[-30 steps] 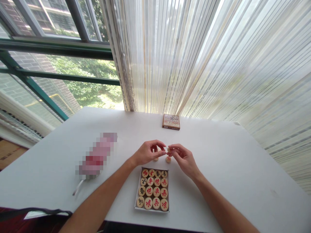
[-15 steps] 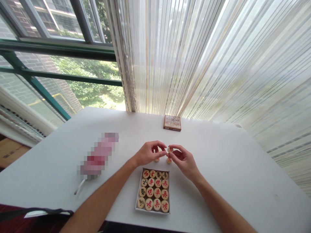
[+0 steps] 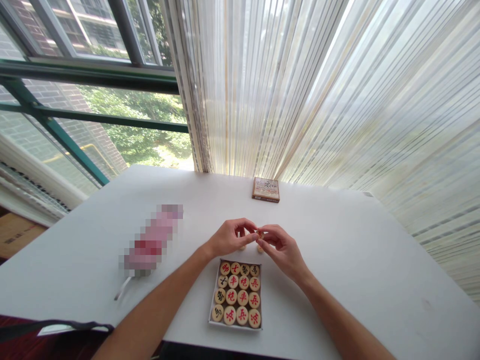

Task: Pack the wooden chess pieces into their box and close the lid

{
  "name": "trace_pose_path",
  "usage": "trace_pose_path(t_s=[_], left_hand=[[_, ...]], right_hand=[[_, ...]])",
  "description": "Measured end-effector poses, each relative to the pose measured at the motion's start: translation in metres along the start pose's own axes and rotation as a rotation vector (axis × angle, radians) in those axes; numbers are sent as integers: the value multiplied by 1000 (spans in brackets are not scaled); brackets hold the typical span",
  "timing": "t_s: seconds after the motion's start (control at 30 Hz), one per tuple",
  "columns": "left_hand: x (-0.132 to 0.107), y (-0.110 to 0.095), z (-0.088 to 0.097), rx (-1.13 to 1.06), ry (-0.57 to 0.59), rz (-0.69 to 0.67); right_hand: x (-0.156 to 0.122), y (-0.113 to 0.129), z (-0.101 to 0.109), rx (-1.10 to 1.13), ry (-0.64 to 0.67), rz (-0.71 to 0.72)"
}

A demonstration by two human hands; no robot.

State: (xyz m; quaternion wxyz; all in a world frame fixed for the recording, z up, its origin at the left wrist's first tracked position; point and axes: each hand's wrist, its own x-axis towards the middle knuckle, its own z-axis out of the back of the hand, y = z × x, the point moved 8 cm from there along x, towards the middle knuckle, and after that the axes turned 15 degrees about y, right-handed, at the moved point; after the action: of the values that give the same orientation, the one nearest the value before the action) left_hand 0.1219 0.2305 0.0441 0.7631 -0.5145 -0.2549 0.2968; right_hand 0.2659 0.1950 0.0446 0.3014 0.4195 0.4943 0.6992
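Observation:
My left hand (image 3: 229, 237) and my right hand (image 3: 282, 247) meet fingertip to fingertip above the white table (image 3: 356, 260), pinching one small round wooden chess piece (image 3: 259, 232) between them. Two loose pieces lie on the table just beneath, one (image 3: 259, 248) partly hidden by my right fingers, the other under my left hand. In front of my hands sits a shallow white box (image 3: 213, 305) filled with several wooden discs marked in red or black characters.
A small square printed box lid (image 3: 266, 189) lies at the far side of the table near the striped curtain (image 3: 318, 90). A blurred pinkish object (image 3: 152, 240) lies at the left. A window (image 3: 93, 100) is behind the table's left corner.
My two hands have drawn slightly closer together around the held piece. My right fingers now cover more of the loose piece below. The box has not moved.

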Motion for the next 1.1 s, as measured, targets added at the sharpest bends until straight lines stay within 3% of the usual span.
trace_pose_path(t_s=[0.43,0.7,0.83,1.1], left_hand=[[1,2,0,-48,-26,-23],[3,9,-3,-230,-25,-43],[5,7,3,-221,-53,-62],[4,-19,12,-219,-46,-70]], right_hand=[[-1,4,-3,-63,43,2],[-2,-16,36,-206,-175,-55],[-2,-28,50,-210,-264,-94],[-6,-37,63,-210,-386,-115]])
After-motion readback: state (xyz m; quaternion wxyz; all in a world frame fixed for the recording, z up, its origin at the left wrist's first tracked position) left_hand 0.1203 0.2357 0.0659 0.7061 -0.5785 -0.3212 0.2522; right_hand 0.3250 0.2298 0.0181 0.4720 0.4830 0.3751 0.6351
